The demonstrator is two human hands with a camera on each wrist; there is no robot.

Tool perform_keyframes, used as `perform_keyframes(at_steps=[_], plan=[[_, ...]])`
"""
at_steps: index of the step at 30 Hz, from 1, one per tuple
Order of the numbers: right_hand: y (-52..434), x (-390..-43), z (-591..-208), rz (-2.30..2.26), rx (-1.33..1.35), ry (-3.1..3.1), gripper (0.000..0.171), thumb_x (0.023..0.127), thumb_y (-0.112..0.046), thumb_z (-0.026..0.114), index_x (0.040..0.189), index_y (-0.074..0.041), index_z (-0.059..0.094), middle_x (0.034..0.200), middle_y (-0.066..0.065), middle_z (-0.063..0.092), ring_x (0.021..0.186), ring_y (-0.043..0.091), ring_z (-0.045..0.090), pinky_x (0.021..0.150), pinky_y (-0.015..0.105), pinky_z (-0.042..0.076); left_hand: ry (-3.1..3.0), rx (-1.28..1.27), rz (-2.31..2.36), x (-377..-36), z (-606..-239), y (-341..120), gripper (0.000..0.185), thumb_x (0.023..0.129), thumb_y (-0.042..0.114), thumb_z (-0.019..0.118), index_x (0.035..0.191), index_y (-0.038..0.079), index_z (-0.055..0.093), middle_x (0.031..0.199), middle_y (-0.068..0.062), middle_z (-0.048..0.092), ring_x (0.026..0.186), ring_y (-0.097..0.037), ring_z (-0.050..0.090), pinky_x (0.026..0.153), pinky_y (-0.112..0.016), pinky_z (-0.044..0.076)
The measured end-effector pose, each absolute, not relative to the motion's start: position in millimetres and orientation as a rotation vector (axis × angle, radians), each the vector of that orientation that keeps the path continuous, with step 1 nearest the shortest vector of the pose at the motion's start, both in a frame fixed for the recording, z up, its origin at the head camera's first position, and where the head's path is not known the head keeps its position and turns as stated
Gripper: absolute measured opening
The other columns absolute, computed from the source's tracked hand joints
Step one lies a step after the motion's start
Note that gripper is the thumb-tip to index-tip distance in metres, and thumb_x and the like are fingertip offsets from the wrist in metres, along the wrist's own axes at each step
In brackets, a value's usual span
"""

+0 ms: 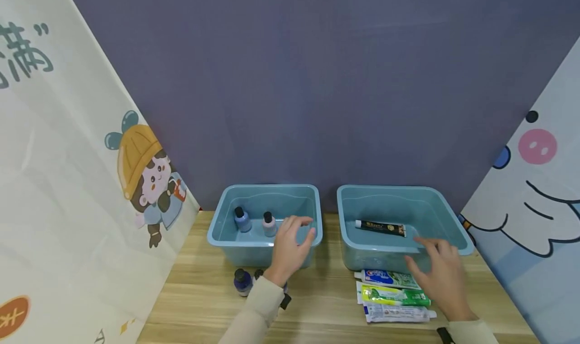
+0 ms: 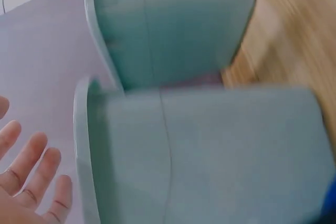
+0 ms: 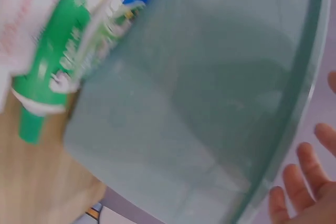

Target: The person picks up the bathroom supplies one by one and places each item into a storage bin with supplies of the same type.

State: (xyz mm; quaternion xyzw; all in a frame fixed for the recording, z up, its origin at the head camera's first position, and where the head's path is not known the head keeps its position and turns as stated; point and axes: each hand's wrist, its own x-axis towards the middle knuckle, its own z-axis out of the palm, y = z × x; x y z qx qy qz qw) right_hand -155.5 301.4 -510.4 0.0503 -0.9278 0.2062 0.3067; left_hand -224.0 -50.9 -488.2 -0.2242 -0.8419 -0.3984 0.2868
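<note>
Left bin [image 1: 265,218]: blue plastic, on the wooden table [image 1: 317,293] at about 11 o'clock from your body, two small capped bottles [image 1: 255,222] standing inside near its front wall. Your left hand [image 1: 290,246] hovers over the bin's front rim, fingers spread and relaxed, holding nothing; whether the fingertips touch the rim cannot be told. In the left wrist view the fingers [image 2: 31,177] show straight and apart beside the bin wall.

Right bin [image 1: 399,223]: same blue, at 1 o'clock, a black tube [image 1: 380,227] lying flat on its floor. Your right hand [image 1: 441,276] is above its front right corner, fingers loosely extended, empty.

Three toothpaste tubes [image 1: 394,296] lie side by side on the table just in front of the right bin, partly under your right hand. Two more small bottles [image 1: 244,281] stand in front of the left bin, one mostly hidden by your left sleeve.

Backdrop: plain purple wall at 12 o'clock, cartoon-printed panels at 9 and 3. Both wrist views are blurred; tube labels there are unreadable.
</note>
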Motion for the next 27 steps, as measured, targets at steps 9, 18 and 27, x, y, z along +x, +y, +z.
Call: perform_keyframes(at_steps=[9, 18, 27], plan=[[286.7, -142.4, -536.3, 0.664, 0.083, -2.332, 0.043, 0.07, -0.004, 0.082, 0.111, 0.003, 0.068, 0.1, 0.02, 0.06, 0.09, 0.036, 0.049, 0.078, 0.048, 0.03, -2.075, -0.7, -1.241, -211.1, -505.3, 1.9, 0.015, 0.097, 0.01, 0.066, 0.111, 0.009, 0.069, 0.098, -0.001, 0.068, 0.089, -0.012, 0.067, 0.079, -0.027, 0.058], [282.1, -128.2, -561.0, 0.614, 0.063, -2.48, 0.021, 0.071, -0.007, 0.085, 0.089, -0.008, 0.074, 0.088, 0.006, 0.064, 0.084, 0.023, 0.053, 0.072, 0.041, 0.041, -2.258, -0.69, -1.268, -200.6, -517.2, 28.9, 0.028, 0.098, 0.023, 0.067, 0.125, 0.015, 0.064, 0.12, -0.001, 0.065, 0.108, -0.017, 0.067, 0.093, -0.031, 0.057], [285.8, -117.3, -571.7, 0.61, 0.023, -2.785, 0.019, 0.076, -0.016, 0.086, 0.091, -0.016, 0.075, 0.093, 0.002, 0.065, 0.09, 0.023, 0.059, 0.078, 0.049, 0.052, -2.49, -0.644, -1.297, -204.5, -527.8, 40.5, 0.053, 0.101, 0.045, 0.06, 0.147, 0.021, 0.049, 0.163, -0.011, 0.036, 0.141, -0.028, 0.05, 0.109, -0.049, 0.048]])
